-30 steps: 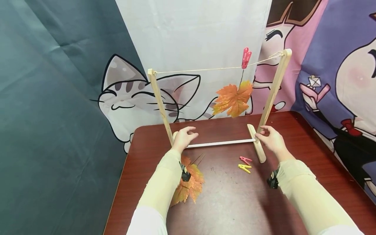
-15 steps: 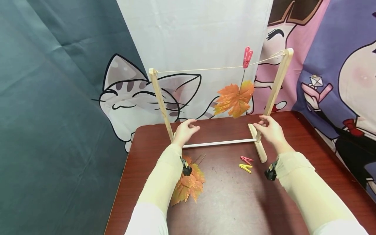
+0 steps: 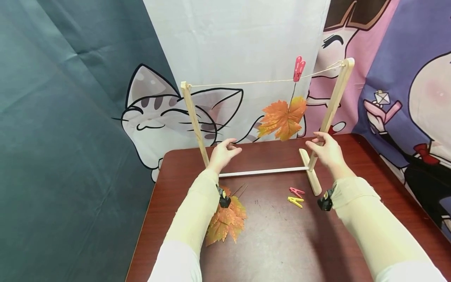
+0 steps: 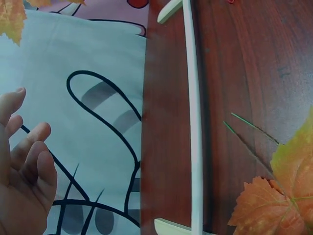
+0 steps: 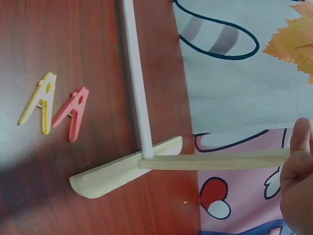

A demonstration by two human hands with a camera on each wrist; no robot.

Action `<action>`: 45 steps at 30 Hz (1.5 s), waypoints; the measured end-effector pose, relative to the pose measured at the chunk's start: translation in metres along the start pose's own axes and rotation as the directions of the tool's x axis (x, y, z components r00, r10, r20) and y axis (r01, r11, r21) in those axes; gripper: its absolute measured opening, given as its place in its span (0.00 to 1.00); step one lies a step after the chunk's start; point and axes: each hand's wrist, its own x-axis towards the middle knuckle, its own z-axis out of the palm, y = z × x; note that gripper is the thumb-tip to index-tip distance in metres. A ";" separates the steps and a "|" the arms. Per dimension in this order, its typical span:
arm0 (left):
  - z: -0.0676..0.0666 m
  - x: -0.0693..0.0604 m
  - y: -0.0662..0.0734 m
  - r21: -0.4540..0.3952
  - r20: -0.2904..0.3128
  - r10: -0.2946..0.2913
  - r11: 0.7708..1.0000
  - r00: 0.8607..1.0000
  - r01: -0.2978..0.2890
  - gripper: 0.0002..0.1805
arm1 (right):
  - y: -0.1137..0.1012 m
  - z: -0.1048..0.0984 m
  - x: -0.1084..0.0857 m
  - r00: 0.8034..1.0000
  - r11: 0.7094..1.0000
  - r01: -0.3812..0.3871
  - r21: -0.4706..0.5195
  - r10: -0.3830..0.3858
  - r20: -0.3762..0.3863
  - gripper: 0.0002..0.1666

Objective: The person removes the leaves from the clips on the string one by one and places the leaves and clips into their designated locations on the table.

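Observation:
An orange maple leaf hangs by its stem from the string of a wooden frame, under a pink clothespin. My left hand hovers by the frame's left post, fingers loosely bent and holding nothing. Likewise empty, my right hand is in front of the right post; whether it touches the wood I cannot tell. Below my left forearm lie more maple leaves, partly hidden by the sleeve. A pink clothespin and a yellow clothespin lie side by side on the table.
A white crossbar joins the frame's feet; the right foot shows on the red-brown table. Behind it hangs a cartoon-printed cloth, with a dark green cloth at the left.
Both hands have risen a little along the frame's posts, the right hand more clearly. The hanging leaf and the things on the table stay as they were.

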 end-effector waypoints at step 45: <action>-0.027 0.011 0.047 -0.011 -0.073 0.031 0.999 0.997 -0.032 0.27 | -0.062 -0.016 0.022 0.991 0.985 0.072 0.155 -0.053 -0.120 0.32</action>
